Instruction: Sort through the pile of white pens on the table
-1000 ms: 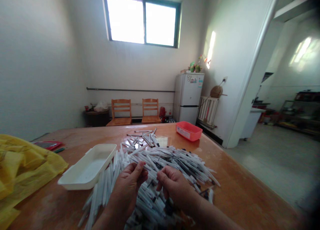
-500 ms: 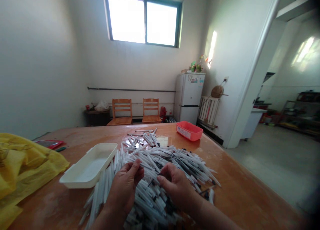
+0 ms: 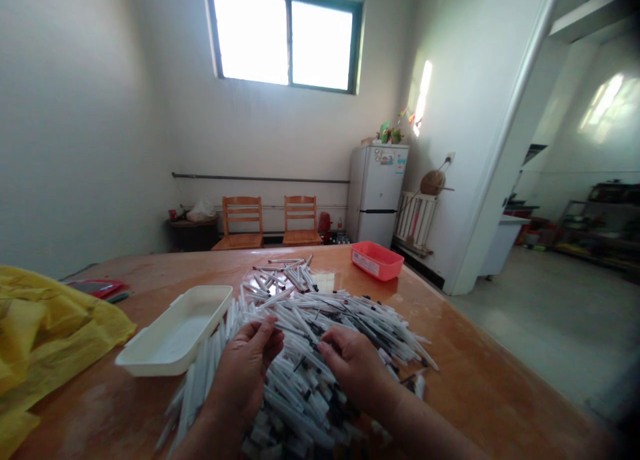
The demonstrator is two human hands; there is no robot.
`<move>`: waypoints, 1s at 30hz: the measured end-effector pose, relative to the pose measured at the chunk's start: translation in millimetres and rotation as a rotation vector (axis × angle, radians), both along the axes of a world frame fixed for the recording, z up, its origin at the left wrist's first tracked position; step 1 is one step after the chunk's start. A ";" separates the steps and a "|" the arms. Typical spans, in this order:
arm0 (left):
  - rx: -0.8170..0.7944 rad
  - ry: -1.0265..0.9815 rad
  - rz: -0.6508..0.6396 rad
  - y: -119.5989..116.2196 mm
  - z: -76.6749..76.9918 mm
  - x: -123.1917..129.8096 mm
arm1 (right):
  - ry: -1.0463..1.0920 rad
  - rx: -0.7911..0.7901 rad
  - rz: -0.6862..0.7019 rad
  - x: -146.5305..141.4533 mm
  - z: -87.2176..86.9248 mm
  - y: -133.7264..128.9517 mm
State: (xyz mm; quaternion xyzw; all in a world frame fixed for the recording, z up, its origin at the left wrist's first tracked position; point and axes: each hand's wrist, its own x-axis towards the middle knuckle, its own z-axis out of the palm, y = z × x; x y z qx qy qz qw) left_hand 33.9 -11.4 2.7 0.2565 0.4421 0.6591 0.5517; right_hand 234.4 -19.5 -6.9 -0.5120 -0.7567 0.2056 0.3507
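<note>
Hands: left hand and right hand have sunk lower, apart, fingertips in the heap of white plastic pen tubes on the orange wooden surface; grip unclear.

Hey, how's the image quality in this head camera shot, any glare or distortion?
In the head view, the window is blown out white, glare shines on the table just past the pens, the wide lens bows the door frame, and the top right corner falls dark.

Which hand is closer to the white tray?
The left hand is nearer, just right of the white tray; the right hand is farther right, across the pile of pens.
</note>
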 end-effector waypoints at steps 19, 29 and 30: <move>0.299 1.171 -0.001 7.3 -11.2 -28.1 | -0.067 0.012 -0.274 28.0 8.3 19.9; 0.433 1.349 -0.172 8.9 -25.7 -21.6 | -0.252 -0.069 -0.203 13.3 35.7 61.4; 0.429 1.353 -0.167 9.0 -25.8 -21.7 | -0.296 -0.093 -0.217 10.9 37.1 74.1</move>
